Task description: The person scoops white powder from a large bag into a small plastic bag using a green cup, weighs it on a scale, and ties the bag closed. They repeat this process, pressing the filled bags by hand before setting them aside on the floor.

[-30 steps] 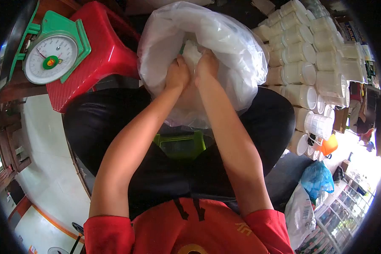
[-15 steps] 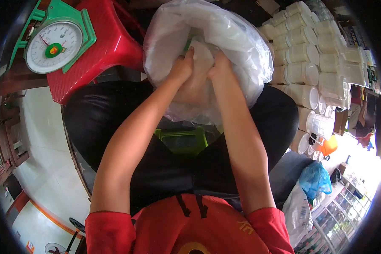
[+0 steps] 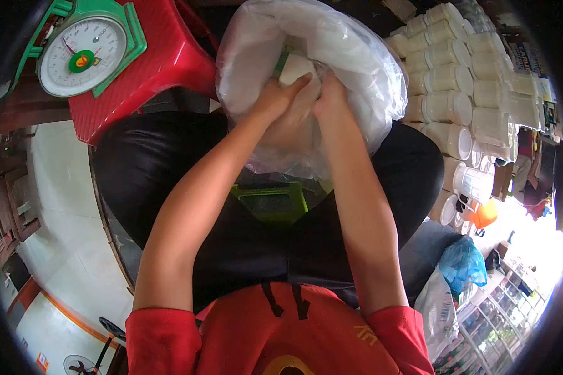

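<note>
A large clear plastic bag (image 3: 363, 69) stands wide open between my knees, and both hands are inside it. My left hand (image 3: 280, 99) is closed around the left side of a small clear bag with white contents (image 3: 298, 70), its thumb lying across the front. On the other side, my right hand (image 3: 331, 95) grips the same small bag, its fingertips partly hidden. A green edge (image 3: 283, 61) of something shows behind the small bag; I cannot make out what it is.
A green dial scale (image 3: 84, 56) sits on a red plastic stool (image 3: 162, 56) at the left. Stacked white-filled plastic tubs (image 3: 447, 75) rise at the right. Below the large bag is a green plastic stool (image 3: 272, 203). A blue bag (image 3: 463, 262) lies at the lower right.
My left hand has turned, and its thumb now lies across the small bag. The bag's white top looks rounder and fuller. My right hand has shifted slightly right.
</note>
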Motion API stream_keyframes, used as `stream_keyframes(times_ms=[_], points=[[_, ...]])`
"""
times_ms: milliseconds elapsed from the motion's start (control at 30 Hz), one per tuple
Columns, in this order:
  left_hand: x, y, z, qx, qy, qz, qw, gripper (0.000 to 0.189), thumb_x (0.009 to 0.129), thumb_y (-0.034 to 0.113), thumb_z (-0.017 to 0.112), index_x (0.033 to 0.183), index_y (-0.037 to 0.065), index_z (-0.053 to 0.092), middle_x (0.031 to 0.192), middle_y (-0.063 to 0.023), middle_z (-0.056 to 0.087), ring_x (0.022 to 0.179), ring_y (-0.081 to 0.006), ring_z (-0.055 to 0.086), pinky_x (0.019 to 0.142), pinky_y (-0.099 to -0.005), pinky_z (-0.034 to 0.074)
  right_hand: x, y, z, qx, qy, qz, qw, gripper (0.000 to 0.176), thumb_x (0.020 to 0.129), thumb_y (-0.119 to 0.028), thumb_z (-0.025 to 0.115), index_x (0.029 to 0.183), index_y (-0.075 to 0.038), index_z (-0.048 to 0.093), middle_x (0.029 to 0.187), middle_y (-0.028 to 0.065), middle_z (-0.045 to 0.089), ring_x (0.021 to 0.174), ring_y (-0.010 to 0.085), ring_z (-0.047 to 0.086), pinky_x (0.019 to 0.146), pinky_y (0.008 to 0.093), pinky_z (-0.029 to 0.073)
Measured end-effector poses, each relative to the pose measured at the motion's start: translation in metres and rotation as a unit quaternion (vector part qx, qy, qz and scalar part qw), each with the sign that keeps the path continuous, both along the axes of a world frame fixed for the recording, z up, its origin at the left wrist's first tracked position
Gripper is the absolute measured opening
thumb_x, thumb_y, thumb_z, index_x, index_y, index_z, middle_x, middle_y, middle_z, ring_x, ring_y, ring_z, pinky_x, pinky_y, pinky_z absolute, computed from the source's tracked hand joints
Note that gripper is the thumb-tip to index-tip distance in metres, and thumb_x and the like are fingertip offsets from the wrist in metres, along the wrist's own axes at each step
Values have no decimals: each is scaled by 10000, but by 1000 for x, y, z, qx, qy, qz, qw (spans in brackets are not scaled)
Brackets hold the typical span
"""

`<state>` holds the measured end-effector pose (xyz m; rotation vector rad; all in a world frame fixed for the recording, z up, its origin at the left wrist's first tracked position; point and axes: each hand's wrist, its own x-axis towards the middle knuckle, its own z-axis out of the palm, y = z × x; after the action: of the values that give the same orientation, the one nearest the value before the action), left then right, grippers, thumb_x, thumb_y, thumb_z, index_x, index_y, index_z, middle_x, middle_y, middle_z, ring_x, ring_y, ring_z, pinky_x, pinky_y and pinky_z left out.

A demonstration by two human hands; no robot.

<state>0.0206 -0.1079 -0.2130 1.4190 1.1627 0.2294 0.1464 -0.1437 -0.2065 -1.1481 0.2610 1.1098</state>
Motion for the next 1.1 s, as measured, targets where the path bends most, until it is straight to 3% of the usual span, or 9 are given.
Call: stream_keyframes(times_ms=[100,300,367,600,667,700,767,1000,1100], points=[[1,5,-25,-62,-32,76,995,1117,895,777,499,1439,-196,438,1467,-397,478,1432,-461,445,1184,-421,332,-4,-2,16,-16,15,-3,1000,459,1116,-396,387,1419,-78,519,1390,143,572,1267,342,571,1077,529,497],[0,3,-46,77,14,-61,995,984,1001,711,321,1459,-150,452,1464,-399,476,1426,-477,441,1191,-447,319,-2,-3,19,-24,6,2,1000,440,1110,-394,421,1397,-77,522,1370,135,568,1236,350,587,1040,520,523],[5,-3,-15,19,-2,74,997,957,1030,684,234,1477,-138,434,1473,-382,481,1438,-472,425,1203,-436,298,-4,-5,25,1,44,1,999,462,1105,-398,434,1428,-75,504,1400,130,559,1247,331,586,1035,506,529],[2,26,-68,-16,-116,128,985,797,1085,589,279,1528,-56,428,1582,-257,414,1495,-356,347,1233,-384,219,-18,-12,39,-12,-39,-24,999,509,1104,-383,425,1490,-53,459,1424,113,548,1293,289,564,1054,467,518],[0,82,-143,-301,-258,165,903,799,1082,593,289,1537,-52,415,1566,-248,435,1465,-339,389,1225,-380,237,-18,-14,43,-20,-64,-7,998,517,1106,-375,412,1506,-49,449,1439,112,540,1301,283,561,1077,441,501],[3,65,-119,-301,-259,164,903,799,1082,593,289,1537,-52,415,1566,-248,435,1465,-339,389,1225,-380,237,-19,-15,49,-20,-65,-7,998,517,1106,-375,412,1506,-49,449,1439,112,540,1301,283,561,1077,441,501],[15,10,-30,-82,-167,163,969,921,1036,677,259,1503,-95,443,1577,-304,411,1504,-394,353,1222,-381,248,-25,-18,74,20,-50,-8,999,504,1107,-357,417,1496,-38,457,1459,115,530,1302,284,561,1102,414,479],[17,25,27,-71,-158,130,976,913,1025,686,318,1522,-70,433,1569,-290,433,1496,-403,364,1219,-377,252,-7,-13,79,14,-80,5,997,454,1112,-293,432,1479,-29,469,1490,116,518,1327,258,541,1129,394,450],[24,46,52,94,-133,122,979,872,1007,688,366,1446,-44,545,1445,-296,565,1406,-392,493,1172,-395,338,6,-8,89,45,-115,-2,992,455,1117,-299,428,1483,-32,467,1495,117,517,1342,250,527,1149,395,431]])
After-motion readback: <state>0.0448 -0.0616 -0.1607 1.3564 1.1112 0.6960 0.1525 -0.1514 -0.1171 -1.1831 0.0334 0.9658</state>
